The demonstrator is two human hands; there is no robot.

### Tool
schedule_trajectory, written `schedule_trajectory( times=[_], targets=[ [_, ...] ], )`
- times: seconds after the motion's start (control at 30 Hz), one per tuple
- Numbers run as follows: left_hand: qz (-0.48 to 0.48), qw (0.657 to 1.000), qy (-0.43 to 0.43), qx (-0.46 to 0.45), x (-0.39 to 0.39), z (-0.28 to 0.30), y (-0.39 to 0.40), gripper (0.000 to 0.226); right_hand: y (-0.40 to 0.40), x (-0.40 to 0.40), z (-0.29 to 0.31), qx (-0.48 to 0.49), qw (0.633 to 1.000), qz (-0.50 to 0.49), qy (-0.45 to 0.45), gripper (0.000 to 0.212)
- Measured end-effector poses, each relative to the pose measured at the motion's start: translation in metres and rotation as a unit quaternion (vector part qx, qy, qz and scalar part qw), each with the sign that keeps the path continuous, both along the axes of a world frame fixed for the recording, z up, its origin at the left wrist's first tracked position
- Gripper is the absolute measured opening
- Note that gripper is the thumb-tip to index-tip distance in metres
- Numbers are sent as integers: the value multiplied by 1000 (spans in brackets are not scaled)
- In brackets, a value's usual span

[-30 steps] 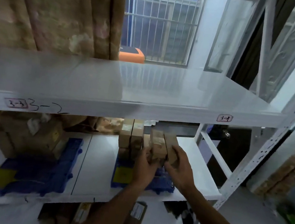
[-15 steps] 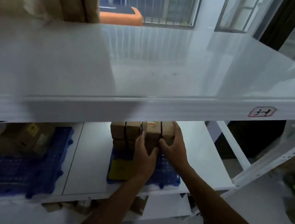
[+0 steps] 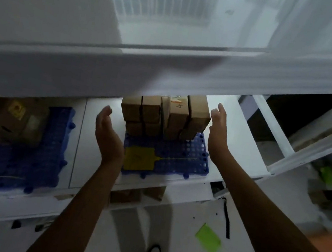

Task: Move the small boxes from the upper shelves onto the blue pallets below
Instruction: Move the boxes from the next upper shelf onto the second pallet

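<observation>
Small boxes [image 3: 163,118] stand stacked at the rear of the blue pallet [image 3: 175,159] on the lower shelf [image 3: 242,140]. Left hand [image 3: 106,132], at 9 o'clock of the stack, and right hand [image 3: 218,133], at 3 o'clock, flank it with fingers straight, holding nothing. The right hand lies nearer, just beside the boxes.

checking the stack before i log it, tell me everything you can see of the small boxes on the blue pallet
The small boxes are plain brown cardboard, standing as a tight block at the back of the blue pallet, two layers high and about four across. One upper box carries handwriting, too blurred to read. The white upper shelf's edge hides their far ends. The left hand and right hand flank the block, open, neither touching it.
</observation>
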State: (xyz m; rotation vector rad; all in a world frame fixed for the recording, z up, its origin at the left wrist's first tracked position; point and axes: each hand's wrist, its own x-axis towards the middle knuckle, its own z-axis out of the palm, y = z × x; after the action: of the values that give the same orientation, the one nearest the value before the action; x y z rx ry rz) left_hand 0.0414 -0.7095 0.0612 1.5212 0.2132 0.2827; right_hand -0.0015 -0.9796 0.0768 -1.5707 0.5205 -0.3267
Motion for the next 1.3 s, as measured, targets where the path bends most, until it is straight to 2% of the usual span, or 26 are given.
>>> schedule_trajectory(
  times=[0.17,0.27,0.37,0.53,0.77,0.87,0.9,0.97,1.03,1.1,1.23,1.3],
  targets=[
    [-68,990,112,-58,53,1,6,52,-7,6,5,30,999,-5,41,77],
    [-141,972,167,-86,69,9,3,51,-9,16,7,70,996,13,62,64],
    [-195,962,170,-84,69,13,-4,42,-13,27,5,82,992,48,85,41],
    [-209,956,184,-90,57,14,-17,39,-11,34,6,81,986,118,87,58],
    [-195,960,182,-89,53,13,-15,36,-12,36,12,79,985,136,70,59],
    [-185,966,162,-77,54,12,-7,46,-17,28,21,71,992,103,31,56],
    [-185,969,149,-68,54,9,-3,51,-19,24,20,51,993,106,7,60],
    [-210,971,111,-39,51,3,5,59,-23,14,14,-37,987,156,-31,80],
    [-254,965,67,-11,46,2,8,60,-21,7,8,-116,975,185,-37,103],
    [-292,955,41,5,45,1,7,63,-18,8,6,-162,967,191,-41,116],
    [-297,953,23,49,46,-2,3,93,-11,16,0,-293,940,170,-52,119],
    [-289,956,20,53,47,-5,2,96,-9,19,0,-307,938,157,-47,116]
  ],
)
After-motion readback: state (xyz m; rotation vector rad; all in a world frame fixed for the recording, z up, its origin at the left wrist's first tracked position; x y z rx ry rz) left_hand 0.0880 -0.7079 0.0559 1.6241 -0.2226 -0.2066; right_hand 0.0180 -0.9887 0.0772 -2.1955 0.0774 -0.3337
